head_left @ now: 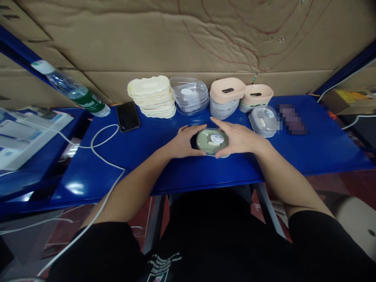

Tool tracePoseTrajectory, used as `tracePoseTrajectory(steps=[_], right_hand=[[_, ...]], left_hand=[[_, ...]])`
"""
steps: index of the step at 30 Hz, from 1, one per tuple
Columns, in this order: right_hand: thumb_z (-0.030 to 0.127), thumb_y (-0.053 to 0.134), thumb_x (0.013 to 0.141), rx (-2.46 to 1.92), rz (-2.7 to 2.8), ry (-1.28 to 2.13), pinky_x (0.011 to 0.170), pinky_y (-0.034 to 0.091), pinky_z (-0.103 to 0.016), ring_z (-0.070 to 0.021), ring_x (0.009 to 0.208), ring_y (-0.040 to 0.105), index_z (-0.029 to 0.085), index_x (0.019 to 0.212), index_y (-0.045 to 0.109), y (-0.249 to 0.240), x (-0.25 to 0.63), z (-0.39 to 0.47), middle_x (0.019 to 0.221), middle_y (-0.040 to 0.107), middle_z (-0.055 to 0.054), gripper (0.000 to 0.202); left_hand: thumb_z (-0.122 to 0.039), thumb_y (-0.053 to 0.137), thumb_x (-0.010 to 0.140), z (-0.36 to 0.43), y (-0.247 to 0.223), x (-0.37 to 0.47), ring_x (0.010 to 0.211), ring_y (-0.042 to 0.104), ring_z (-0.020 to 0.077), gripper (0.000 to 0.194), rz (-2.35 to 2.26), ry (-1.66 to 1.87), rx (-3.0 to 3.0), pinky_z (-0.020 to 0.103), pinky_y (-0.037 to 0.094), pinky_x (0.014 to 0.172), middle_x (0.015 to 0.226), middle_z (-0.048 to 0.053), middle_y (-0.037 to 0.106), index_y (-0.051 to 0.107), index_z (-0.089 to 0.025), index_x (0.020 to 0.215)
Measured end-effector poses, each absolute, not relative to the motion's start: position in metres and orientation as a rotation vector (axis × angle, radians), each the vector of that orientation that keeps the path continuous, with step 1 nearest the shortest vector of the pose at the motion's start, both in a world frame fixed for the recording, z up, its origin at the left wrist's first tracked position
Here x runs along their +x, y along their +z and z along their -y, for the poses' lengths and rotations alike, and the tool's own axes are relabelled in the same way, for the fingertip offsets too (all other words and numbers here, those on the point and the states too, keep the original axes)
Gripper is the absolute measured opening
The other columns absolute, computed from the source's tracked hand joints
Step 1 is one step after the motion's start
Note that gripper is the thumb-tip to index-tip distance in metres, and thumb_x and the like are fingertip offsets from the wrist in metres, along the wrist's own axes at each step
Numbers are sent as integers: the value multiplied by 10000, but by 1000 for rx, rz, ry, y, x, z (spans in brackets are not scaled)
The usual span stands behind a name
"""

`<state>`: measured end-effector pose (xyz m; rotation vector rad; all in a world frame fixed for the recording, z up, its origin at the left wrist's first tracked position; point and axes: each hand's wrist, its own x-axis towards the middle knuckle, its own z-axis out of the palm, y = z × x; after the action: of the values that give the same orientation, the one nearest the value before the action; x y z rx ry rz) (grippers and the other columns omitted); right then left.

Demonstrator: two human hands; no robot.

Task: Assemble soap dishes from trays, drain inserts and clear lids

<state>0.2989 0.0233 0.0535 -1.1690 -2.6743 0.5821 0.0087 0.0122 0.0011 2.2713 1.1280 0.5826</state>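
A green oval plastic box [203, 142] with a clear lid and a round label sits low over the blue table, near its front edge. Around its left end curve the thumb and fingers of my left hand [185, 141], with a dark gap between palm and box. My right hand [239, 137] grips the right end, thumb at the near side and fingers along the far side. A similar grey box [263, 122] with a clear lid and label lies just beyond my right hand.
Along the back of the blue table [205, 172] stand cream wavy-edged trays [152, 98], clear lids [190, 96], and stacked peach and grey slotted pieces [226, 96], with more peach ones [258, 94] beside them. At left are a phone [128, 116], a water bottle [76, 92] and a white cable [108, 164].
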Motion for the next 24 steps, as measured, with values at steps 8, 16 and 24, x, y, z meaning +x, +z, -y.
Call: tracePoseTrajectory(steps=[8,16,24], right_hand=[[811,632,978,-1292,2575,268,1099,570,-589,-452,1298,743,171,1692,518,66,303,-23,1403,794,-188,965],[632,738,1005,-720,2704,281,1193,486,-560,-370,1393,679,252,1412,776,55,289,-17,1499,751,-127,559],[558,769,989,-1211,2662,1,1102,527,-546,-388,1271,715,240,1312,799,65,314,-30,1407,787,-120,454]], left_hand=[[-799,883,772,-15,-1,6,1550,566,411,1068,-1212,634,2309,672,229,1379,1661,151,618,544,-293,1648],[-650,838,919,-9,0,10,1490,618,370,748,-1404,665,2410,639,242,1374,1540,126,718,653,-254,1527],[-551,828,955,-7,3,12,1449,648,355,667,-1406,595,2412,654,235,1376,1544,128,710,659,-254,1528]])
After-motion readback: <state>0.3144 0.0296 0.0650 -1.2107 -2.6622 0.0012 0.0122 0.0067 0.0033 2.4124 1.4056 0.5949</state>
